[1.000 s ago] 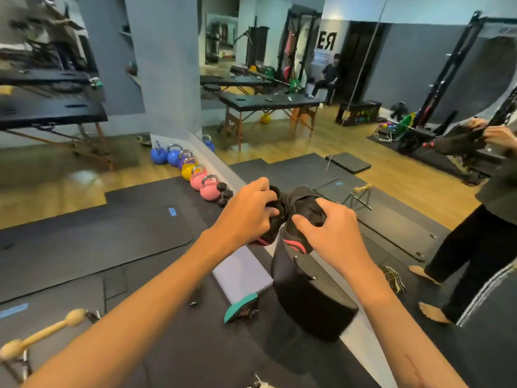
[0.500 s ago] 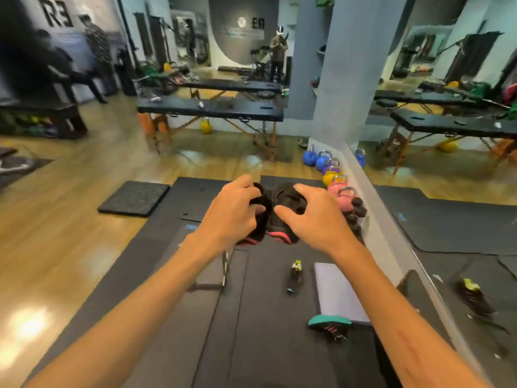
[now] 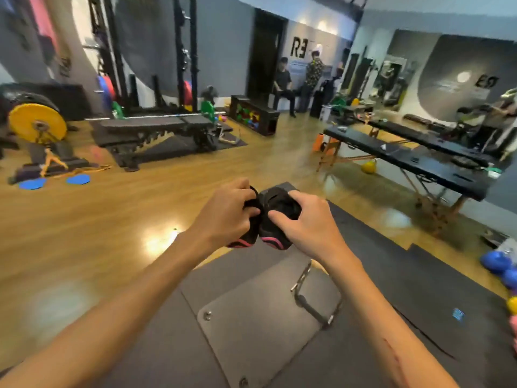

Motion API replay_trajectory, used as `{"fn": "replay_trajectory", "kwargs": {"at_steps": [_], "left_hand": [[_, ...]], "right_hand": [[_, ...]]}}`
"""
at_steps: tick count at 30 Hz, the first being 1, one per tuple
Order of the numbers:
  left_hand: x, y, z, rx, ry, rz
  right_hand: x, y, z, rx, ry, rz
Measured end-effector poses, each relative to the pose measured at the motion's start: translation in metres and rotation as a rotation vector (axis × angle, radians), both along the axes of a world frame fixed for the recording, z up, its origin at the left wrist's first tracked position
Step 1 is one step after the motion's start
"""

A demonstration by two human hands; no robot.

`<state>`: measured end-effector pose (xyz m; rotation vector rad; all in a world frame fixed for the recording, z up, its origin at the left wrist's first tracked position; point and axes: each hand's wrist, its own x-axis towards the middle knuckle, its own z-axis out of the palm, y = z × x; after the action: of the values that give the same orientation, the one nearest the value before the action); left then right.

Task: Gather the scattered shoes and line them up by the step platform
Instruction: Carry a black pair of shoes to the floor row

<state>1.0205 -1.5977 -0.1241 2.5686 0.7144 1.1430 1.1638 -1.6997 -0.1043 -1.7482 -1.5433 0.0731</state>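
Two black shoes with pink trim, held up in the middle of the view, sides touching, above the near grey mats. Left shoe (image 3: 249, 219) in the left hand (image 3: 226, 214), right shoe (image 3: 275, 217) in the right hand (image 3: 306, 222). Fingers (image 3: 240, 189) of the left hand curl over the shoe's top edge, thumb pinching at the opening; the right hand's fingers wrap the other shoe the same way. One metal push-up bar (image 3: 310, 298) lies on a mat (image 3: 251, 317) just below the hands. Two black massage tables (image 3: 405, 158) stand far right on the wood floor (image 3: 98, 219). One yellow weight plate (image 3: 37, 123) far left, two blue discs (image 3: 54, 182) near it. Two blue kettlebells (image 3: 500, 267) at the right edge, more cut off below. Two people (image 3: 298, 82) far back, blurry.
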Motion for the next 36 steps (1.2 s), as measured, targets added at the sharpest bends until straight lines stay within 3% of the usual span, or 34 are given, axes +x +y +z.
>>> {"fn": "replay_trajectory", "kwargs": {"at_steps": [13,28,36], "left_hand": [[-0.324,0.163,-0.012,-0.015,-0.013,0.549],[-0.541,0.376,-0.021,-0.106,0.048,1.146],[-0.662,0.484,-0.036,-0.102,0.080,1.268]], "right_hand": [[-0.288,0.251,-0.016,0.016,-0.084,0.527],[-0.509,0.573,-0.046,-0.147,-0.040,1.060],[-0.639,0.707,-0.060,-0.194,-0.005,1.163]]}}
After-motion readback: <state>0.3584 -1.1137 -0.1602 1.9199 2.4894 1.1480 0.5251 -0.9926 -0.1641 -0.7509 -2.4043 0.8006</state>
